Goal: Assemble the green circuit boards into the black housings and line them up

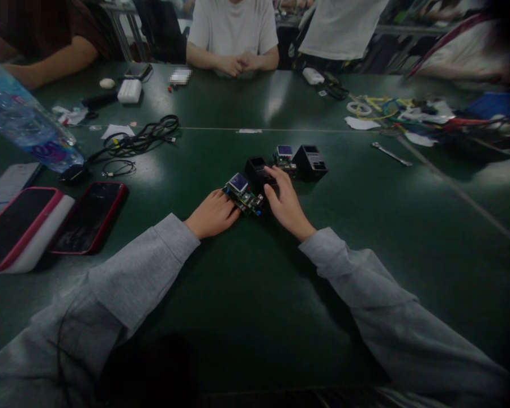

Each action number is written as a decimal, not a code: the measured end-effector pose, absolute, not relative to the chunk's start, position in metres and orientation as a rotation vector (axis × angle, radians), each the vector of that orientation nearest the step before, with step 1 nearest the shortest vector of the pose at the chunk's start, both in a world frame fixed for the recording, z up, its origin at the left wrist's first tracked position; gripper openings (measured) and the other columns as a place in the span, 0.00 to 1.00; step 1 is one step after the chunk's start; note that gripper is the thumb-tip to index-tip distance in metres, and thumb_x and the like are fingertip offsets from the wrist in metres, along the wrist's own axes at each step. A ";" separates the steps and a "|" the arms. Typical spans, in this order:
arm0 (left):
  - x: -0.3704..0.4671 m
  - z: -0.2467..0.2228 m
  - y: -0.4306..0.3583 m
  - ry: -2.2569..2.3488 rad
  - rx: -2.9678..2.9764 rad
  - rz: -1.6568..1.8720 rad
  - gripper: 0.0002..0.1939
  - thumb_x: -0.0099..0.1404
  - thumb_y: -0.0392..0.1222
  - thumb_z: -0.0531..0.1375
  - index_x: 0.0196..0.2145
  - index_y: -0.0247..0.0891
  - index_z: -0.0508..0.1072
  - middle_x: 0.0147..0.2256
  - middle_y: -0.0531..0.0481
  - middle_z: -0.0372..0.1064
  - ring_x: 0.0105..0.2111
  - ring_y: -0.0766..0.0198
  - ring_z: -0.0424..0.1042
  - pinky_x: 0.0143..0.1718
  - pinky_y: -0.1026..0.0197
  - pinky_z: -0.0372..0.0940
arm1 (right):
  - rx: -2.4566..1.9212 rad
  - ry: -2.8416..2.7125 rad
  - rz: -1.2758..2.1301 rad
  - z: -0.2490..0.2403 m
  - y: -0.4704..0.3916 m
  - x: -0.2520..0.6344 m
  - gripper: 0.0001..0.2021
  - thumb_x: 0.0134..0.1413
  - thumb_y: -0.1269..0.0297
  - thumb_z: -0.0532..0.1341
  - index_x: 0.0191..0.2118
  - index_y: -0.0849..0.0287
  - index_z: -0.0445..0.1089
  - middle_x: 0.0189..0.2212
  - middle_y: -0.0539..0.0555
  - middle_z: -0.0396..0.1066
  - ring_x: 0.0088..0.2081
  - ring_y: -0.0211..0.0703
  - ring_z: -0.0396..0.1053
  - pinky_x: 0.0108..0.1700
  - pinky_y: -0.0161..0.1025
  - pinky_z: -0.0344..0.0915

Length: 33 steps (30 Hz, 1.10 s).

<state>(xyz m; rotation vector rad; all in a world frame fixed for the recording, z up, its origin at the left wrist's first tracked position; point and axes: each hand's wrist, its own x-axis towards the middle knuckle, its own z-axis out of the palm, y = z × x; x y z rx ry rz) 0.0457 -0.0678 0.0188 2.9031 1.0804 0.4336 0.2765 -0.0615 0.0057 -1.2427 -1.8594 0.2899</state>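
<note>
My left hand is closed on a green circuit board with a small square screen, held tilted just above the table; some fingers are hidden behind it. Beside it, my right hand has its fingers on a black plastic case, thumb and forefinger against its near side. Just beyond that hand stands a second circuit board with a similar screen. Touching or nearly touching this board on the right is another black case with cut-out openings.
Two red-edged phones and a plastic bottle lie at left, near black cables. A wrench and tangled coloured wires are on the right. Across the green table sits a person with clasped hands.
</note>
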 end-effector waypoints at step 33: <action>0.045 0.013 -0.065 1.064 2.919 0.478 0.17 0.73 0.44 0.47 0.47 0.31 0.70 0.48 0.36 0.71 0.51 0.50 0.70 0.55 0.44 0.64 | -1.004 -2.257 0.230 0.024 -0.088 0.259 0.23 0.65 0.56 0.58 0.61 0.57 0.56 0.54 0.62 0.65 0.55 0.54 0.66 0.56 0.53 0.67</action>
